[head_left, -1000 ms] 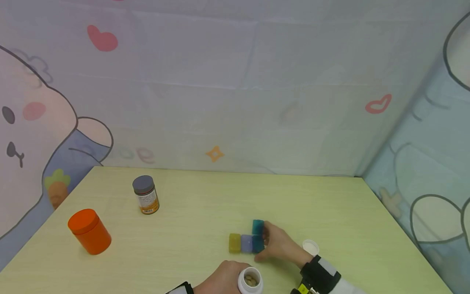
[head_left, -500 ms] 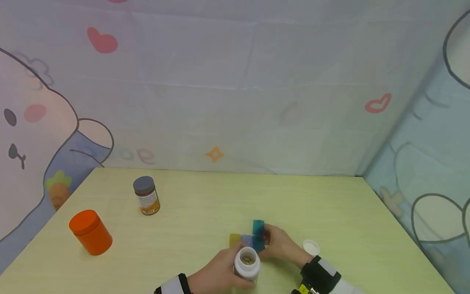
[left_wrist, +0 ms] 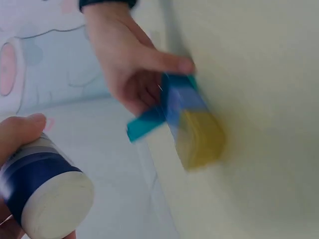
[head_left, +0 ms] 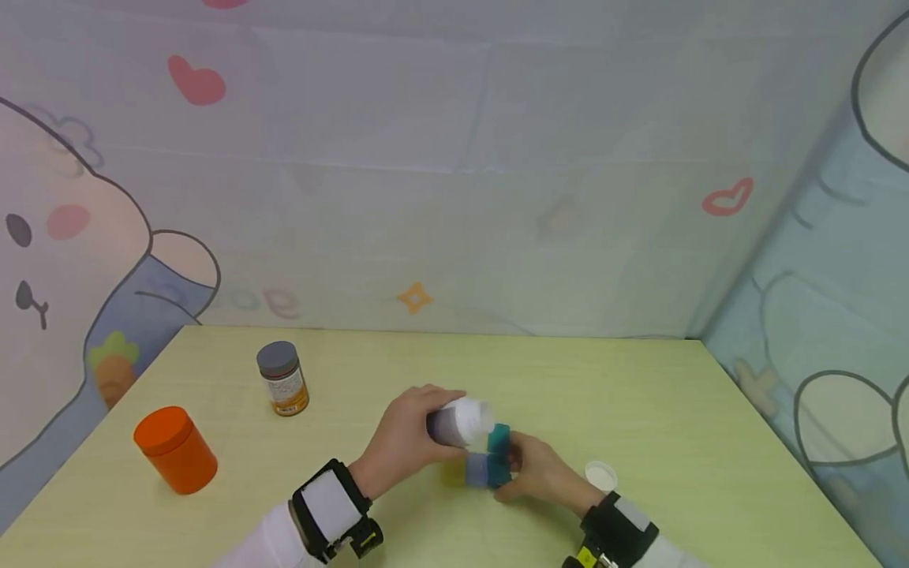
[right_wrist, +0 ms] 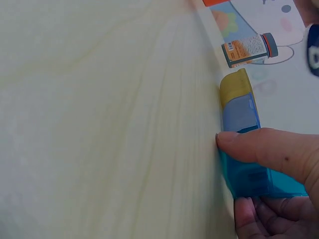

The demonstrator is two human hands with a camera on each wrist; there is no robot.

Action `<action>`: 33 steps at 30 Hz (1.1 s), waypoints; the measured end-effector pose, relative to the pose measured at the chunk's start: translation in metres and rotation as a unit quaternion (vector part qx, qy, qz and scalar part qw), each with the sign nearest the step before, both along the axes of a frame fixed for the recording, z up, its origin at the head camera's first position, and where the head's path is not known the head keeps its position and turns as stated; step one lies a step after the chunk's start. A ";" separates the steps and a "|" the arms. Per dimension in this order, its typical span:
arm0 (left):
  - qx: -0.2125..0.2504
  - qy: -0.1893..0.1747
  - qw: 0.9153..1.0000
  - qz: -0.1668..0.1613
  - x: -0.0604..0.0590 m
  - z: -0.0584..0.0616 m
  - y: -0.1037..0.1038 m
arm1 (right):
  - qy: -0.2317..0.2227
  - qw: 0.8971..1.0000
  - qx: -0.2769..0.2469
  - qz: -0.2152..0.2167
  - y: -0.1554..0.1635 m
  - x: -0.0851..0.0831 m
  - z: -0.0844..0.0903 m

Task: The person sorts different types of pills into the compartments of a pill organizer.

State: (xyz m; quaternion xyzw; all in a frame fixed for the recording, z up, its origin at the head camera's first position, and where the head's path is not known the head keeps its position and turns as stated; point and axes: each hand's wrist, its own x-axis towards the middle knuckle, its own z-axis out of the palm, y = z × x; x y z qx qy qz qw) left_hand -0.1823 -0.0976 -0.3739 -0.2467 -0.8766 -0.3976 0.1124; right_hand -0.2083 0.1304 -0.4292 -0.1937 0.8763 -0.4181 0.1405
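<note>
My left hand (head_left: pixel 405 430) grips a white pill bottle (head_left: pixel 454 423), tilted on its side with its mouth toward the right. Below that mouth stands a small pill organizer (head_left: pixel 477 470) with yellow, purple and blue compartments; the blue lid (head_left: pixel 500 435) is flipped up. My right hand (head_left: pixel 543 467) holds the organizer by its blue end, the thumb (right_wrist: pixel 254 149) on one side and fingers on the other in the right wrist view. The bottle's pale base (left_wrist: pixel 59 206) and dark blue label show in the left wrist view. Whether tablets are leaving the bottle cannot be seen.
A white cap (head_left: pixel 600 476) lies right of my right wrist. At the left of the table (head_left: pixel 341 363) stand an orange jar (head_left: pixel 175 450) and a grey-lidded bottle (head_left: pixel 282 379). A printed cloth (head_left: pixel 454 158) hangs behind the table.
My left hand has moved up and forward and tipped the bottle from upright onto its side, above the organizer. My right hand has stayed at the organizer's blue end.
</note>
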 end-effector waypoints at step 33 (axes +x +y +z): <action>-0.216 0.093 0.972 -0.016 -0.007 -0.024 0.022 | 0.009 1.000 -0.016 0.025 0.003 0.000 0.000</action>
